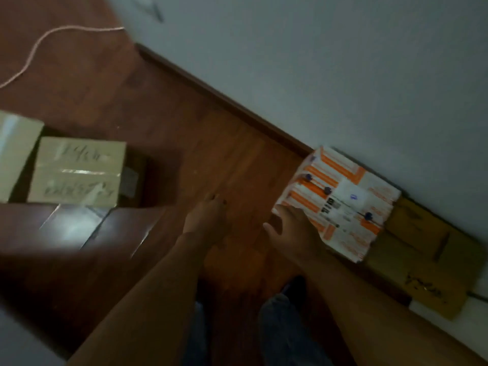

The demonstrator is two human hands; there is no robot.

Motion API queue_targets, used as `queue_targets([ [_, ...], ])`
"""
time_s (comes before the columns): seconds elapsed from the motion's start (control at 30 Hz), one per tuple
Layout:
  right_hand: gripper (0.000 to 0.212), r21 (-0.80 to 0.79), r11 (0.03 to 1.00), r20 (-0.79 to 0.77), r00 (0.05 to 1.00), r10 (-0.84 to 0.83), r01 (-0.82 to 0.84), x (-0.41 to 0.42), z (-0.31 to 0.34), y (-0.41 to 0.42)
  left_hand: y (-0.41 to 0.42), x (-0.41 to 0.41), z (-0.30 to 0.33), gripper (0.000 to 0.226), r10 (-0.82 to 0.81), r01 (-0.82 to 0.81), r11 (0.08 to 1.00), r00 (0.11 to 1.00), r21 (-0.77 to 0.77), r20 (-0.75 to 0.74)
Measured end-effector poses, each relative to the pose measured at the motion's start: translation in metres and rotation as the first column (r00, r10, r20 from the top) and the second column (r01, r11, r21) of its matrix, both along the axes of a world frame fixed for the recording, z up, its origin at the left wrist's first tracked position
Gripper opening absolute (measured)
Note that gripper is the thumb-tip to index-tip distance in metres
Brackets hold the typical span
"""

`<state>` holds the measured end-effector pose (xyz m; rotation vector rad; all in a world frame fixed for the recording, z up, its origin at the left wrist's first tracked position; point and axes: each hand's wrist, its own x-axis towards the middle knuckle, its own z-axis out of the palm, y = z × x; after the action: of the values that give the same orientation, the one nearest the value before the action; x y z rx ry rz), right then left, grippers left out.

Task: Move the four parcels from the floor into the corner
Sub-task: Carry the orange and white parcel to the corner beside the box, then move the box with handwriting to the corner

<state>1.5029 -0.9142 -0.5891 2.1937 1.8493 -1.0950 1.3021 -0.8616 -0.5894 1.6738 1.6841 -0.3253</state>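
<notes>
A white and orange parcel point(340, 199) with a shipping label lies on the wooden floor against the white wall. It partly rests on a brown cardboard parcel point(427, 262) that lies along the wall to its right. My right hand point(290, 228) touches the white parcel's near left edge with fingers spread. My left hand point(208, 217) hovers over the bare floor, fingers apart, holding nothing. Two more cardboard parcels stand at the left: one with handwriting and tape point(76, 171) and one cut off by the frame edge point(15, 154).
A dark skirting board point(224, 99) runs along the wall. A pale cord point(39, 46) snakes over the floor at the upper left. A dark glossy piece of furniture point(74, 233) stands at the left, near the cardboard parcels. My legs point(285, 328) show at the bottom.
</notes>
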Motion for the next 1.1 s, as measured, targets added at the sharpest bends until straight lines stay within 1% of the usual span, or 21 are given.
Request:
queue_targets([
  [0.1, 0.065, -0.03, 0.989, 0.017, 0.989, 0.147, -0.147, -0.068, 0.002, 0.004, -0.01, -0.07, 0.002, 0.044, 0.117, -0.117, 0.993, 0.993, 0.011, 0.012],
  [0.2, 0.069, -0.102, 0.97, -0.03, 0.976, 0.218, -0.22, -0.14, 0.007, 0.011, -0.021, -0.148, 0.003, 0.041, 0.225, -0.225, 0.974, 0.974, 0.014, -0.003],
  [0.37, 0.071, -0.116, 0.963, -0.062, 0.969, 0.239, -0.245, -0.252, 0.015, 0.024, -0.035, -0.272, 0.013, 0.041, 0.284, -0.283, 0.958, 0.958, 0.04, -0.033],
  [0.47, 0.073, -0.133, 0.962, -0.081, 0.97, 0.23, -0.24, -0.309, 0.02, 0.035, -0.04, -0.332, 0.025, 0.043, 0.334, -0.334, 0.943, 0.94, 0.013, -0.076],
  [0.53, 0.074, -0.16, 0.962, -0.085, 0.974, 0.21, -0.221, -0.342, 0.02, 0.043, -0.042, -0.366, 0.029, 0.044, 0.345, -0.344, 0.939, 0.934, 0.03, -0.094],
  [0.73, 0.078, -0.182, 0.971, -0.126, 0.983, 0.135, -0.157, -0.415, 0.01, 0.064, -0.028, -0.433, 0.028, 0.064, 0.44, -0.439, 0.898, 0.896, 0.028, -0.062],
  [0.87, 0.08, -0.173, 0.97, -0.136, 0.98, 0.148, -0.171, -0.44, -0.009, 0.084, -0.005, -0.46, 0.011, 0.069, 0.456, -0.455, 0.89, 0.889, 0.031, -0.047],
  [0.93, 0.081, -0.192, 0.969, -0.126, 0.983, 0.133, -0.155, -0.449, -0.023, 0.097, 0.01, -0.473, -0.001, 0.075, 0.448, -0.448, 0.894, 0.892, 0.027, -0.062],
  [1.03, 0.085, -0.256, 0.963, -0.133, 0.99, 0.052, -0.085, -0.463, -0.043, 0.12, 0.038, -0.494, -0.018, 0.091, 0.442, -0.444, 0.896, 0.89, 0.01, -0.11],
  [1.1, 0.087, -0.287, 0.953, -0.129, 0.99, 0.059, -0.094, -0.473, -0.055, 0.138, 0.06, -0.513, -0.032, 0.101, 0.44, -0.447, 0.894, 0.889, -0.036, -0.128],
])
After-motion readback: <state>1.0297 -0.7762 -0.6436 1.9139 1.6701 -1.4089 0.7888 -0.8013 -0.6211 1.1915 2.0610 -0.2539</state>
